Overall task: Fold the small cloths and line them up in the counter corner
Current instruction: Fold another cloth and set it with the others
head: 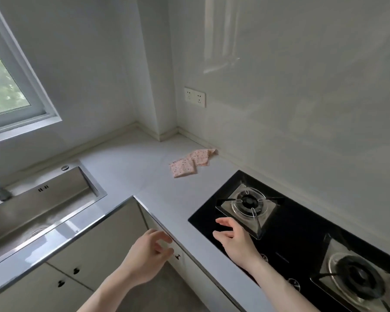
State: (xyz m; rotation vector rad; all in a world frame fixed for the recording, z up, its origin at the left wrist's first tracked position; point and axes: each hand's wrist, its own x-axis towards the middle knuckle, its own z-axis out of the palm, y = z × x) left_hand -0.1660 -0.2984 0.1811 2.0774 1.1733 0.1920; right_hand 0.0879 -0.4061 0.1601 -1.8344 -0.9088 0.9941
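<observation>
Both hands are empty, fingers loosely spread: left hand (149, 253) off the worktop (131, 167) edge, right hand (233, 240) over the black hob (297, 230). Pink dotted cloths (193, 162) lie folded, overlapping, at 12 o'clock near the wall. No legible writing.

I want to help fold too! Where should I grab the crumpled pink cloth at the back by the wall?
Probably pinch the crumpled pink cloth by its loose, bunched corner nearest the wall, coming down from above. That corner sticks up off the counter, so fingers can likely get round it; the rest lies flat. Lift it away from the folded pink cloth that seems to overlap it.
</observation>
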